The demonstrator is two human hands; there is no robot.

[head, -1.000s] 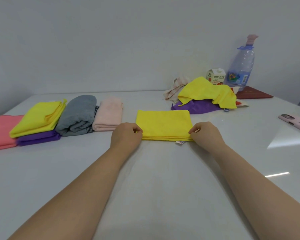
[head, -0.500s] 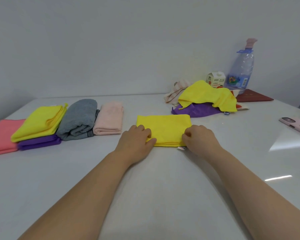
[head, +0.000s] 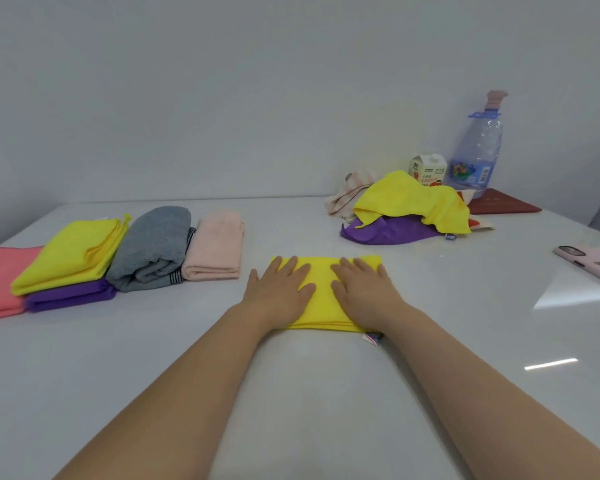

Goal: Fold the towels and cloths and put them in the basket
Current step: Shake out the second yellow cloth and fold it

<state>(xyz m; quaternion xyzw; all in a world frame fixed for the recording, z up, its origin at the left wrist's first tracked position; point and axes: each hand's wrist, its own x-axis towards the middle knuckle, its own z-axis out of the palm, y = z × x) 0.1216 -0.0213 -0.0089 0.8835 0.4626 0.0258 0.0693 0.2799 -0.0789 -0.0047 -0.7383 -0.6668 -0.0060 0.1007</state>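
Both palms lay flat, fingers straight: left hand [head: 278,293] and right hand [head: 362,292] pressed side by side on the folded yellow cloth [head: 321,299], gripping nothing, on the white table [head: 291,393].

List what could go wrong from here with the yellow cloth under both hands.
1. The left hand and right hand press flat on the folded yellow cloth; on the glossy table it may slide and its layers skew.
2. The unfolded pile sits just in front of the milk carton and bottle; tugging out the next cloth might tip them.
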